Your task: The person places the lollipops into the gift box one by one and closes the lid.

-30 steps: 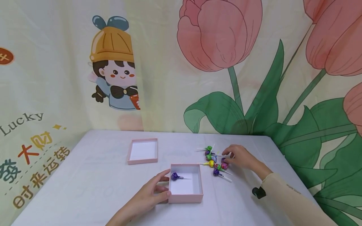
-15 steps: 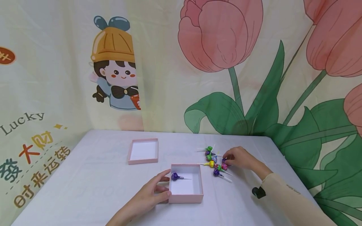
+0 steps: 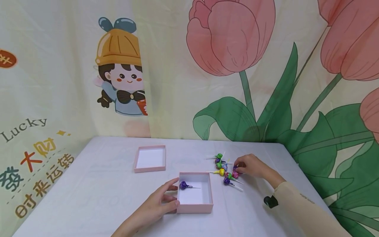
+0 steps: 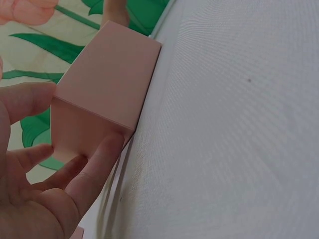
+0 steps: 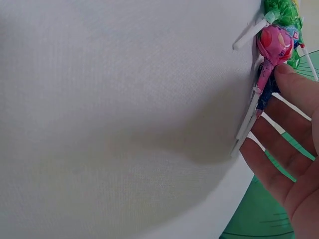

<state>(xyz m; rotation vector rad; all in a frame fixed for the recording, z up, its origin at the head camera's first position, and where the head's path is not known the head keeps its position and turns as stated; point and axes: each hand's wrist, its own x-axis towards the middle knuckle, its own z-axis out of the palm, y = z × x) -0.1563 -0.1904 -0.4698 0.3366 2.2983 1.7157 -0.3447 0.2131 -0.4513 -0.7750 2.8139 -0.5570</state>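
Note:
Fingertips and thumb of my left hand point(image 3: 158, 200) rest against the left wall of an open pink box point(image 3: 194, 208); the left wrist view shows them spread along its side. Inside the box lies one purple lollipop point(image 3: 183, 185), its stick pointing right. Over at the pile, my right hand point(image 3: 251, 166) pinches a dark purple-wrapped lollipop point(image 5: 266, 94) between thumb and fingers, low at the table. A pink lollipop point(image 5: 275, 46) lies right against it, partly covering it in the right wrist view.
Several other lollipops lie in a loose heap right of the box, among them a yellow one point(image 3: 221, 171), a green one point(image 3: 219, 155) and a purple one point(image 3: 226, 181). A shallow pink lid point(image 3: 150, 158) lies behind the box to the left, on a white-covered table point(image 3: 88, 184).
My right hand has moved in slightly and its fingers have closed around the dark purple lollipop at the pile's right side. The left hand and the box stay in place.

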